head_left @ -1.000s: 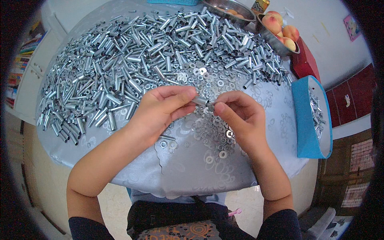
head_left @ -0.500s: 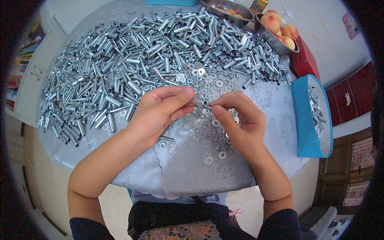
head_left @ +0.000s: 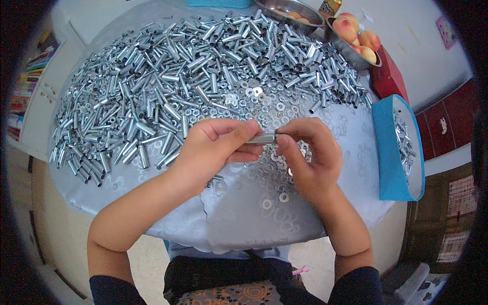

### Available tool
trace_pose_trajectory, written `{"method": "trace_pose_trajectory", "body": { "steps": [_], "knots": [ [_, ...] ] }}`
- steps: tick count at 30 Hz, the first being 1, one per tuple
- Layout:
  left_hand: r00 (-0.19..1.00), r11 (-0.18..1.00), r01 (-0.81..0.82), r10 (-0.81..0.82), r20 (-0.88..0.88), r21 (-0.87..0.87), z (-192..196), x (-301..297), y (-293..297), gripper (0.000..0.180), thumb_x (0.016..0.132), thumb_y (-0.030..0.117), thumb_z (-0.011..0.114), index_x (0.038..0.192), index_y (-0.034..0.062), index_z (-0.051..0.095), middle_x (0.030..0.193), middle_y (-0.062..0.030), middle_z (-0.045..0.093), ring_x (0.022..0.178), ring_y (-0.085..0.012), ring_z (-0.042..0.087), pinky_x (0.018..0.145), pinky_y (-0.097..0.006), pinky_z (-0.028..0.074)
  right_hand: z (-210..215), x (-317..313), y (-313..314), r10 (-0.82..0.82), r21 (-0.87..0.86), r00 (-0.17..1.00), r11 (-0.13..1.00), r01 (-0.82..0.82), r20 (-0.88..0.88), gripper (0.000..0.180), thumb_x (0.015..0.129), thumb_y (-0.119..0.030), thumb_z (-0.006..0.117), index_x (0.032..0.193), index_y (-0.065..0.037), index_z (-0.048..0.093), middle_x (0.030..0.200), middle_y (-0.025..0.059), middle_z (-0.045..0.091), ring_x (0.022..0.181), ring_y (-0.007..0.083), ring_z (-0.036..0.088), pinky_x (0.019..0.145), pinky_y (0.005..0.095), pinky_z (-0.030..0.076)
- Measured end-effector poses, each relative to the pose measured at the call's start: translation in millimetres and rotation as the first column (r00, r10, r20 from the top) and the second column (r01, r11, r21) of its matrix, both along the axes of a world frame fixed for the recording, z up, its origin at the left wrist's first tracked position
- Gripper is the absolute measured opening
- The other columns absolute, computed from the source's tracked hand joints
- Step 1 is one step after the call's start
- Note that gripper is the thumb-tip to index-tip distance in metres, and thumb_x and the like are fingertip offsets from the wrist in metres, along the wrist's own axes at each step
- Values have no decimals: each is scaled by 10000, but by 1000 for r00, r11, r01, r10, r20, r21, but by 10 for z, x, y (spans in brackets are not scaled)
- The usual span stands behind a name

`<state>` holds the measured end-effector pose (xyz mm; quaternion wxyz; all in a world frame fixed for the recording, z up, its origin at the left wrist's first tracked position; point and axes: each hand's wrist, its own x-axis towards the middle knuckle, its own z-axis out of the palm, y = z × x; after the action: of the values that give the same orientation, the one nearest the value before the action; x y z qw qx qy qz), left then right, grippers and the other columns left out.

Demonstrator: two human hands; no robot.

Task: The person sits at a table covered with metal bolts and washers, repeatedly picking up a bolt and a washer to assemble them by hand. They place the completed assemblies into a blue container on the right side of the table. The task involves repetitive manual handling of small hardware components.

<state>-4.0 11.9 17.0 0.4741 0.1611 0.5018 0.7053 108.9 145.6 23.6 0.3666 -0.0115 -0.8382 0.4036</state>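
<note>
Between my two hands lies a short shiny metal tube point(head_left: 264, 138), held level above the table. My left hand point(head_left: 218, 145) grips its left part between thumb and fingers. The thumb and forefinger of my right hand point(head_left: 312, 152) pinch at the tube's right end, where a dark rim shows. Whether a small part sits in that pinch is hidden. Below and beyond the hands are scattered flat washers point(head_left: 267, 204) and nuts. A big heap of metal tubes point(head_left: 168, 76) spreads over the far and left side of the table.
A blue fabric bin point(head_left: 389, 152) with metal parts stands at the table's right edge. Behind it are a red box point(head_left: 389, 76), a metal bowl of peaches point(head_left: 356, 56), another metal bowl point(head_left: 305, 25) and a can point(head_left: 329, 7). The table wears a silvery patterned cloth point(head_left: 264, 229).
Both hands have moved slightly right and nearer to me, with the tube between them. The tube now lies more level, and more of its side shows.
</note>
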Motion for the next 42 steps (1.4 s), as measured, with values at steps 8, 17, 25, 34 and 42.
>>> {"method": "trace_pose_trajectory", "body": {
  "steps": [8, 17, 25, 34, 42],
  "knots": [
    [973, 973, 232, -232, 5, 7, -58, 44, 19, 502, 872, 496, 397, 722, 34, 523, 579, 4, 425, 488, -80, 401, 472, -231, 375, 2, 11, -28, 86, -79, 996, 993, -86, -13, 146, 704, -4, 666, 822, -5, 581, 785, 87, 572, 659, 162, 557, 578, 251, 451],
    [992, 994, 96, -99, 73, 43, -36, -76, -41, 482, 887, 452, 375, 525, 146, 296, 489, 42, 269, 421, -78, 288, 417, -244, 304, 82, 21, 157, 101, 124, 897, 978, -169, 430, 140, 760, -110, 606, 873, -27, 596, 793, 117, 573, 691, 256, 568, 623, 320, 464],
    [992, 995, 89, -93, 85, 52, -51, -126, -27, 465, 891, 409, 389, 518, 151, 283, 485, 45, 253, 420, -78, 274, 415, -249, 309, -75, 20, 210, -8, 305, 862, 937, -171, 507, 139, 736, -121, 592, 843, -31, 588, 810, 118, 555, 757, 305, 557, 657, 372, 457],
    [996, 995, 88, -89, -13, -52, -57, -117, -13, 465, 886, 428, 400, 541, 123, 343, 481, 30, 297, 420, -86, 295, 425, -258, 329, 23, -2, 125, 52, 169, 920, 978, -126, 389, 114, 744, -75, 607, 851, -34, 605, 809, 100, 587, 750, 240, 581, 655, 314, 469],
    [994, 987, 63, -74, -75, -147, 5, -19, 8, 464, 882, 422, 428, 550, 97, 415, 486, 30, 331, 425, -79, 315, 433, -250, 332, -4, 8, 61, 232, -281, 967, 939, -196, 101, 130, 722, 9, 645, 847, -2, 612, 862, 78, 605, 806, 148, 583, 698, 262, 471]
  ]
}}
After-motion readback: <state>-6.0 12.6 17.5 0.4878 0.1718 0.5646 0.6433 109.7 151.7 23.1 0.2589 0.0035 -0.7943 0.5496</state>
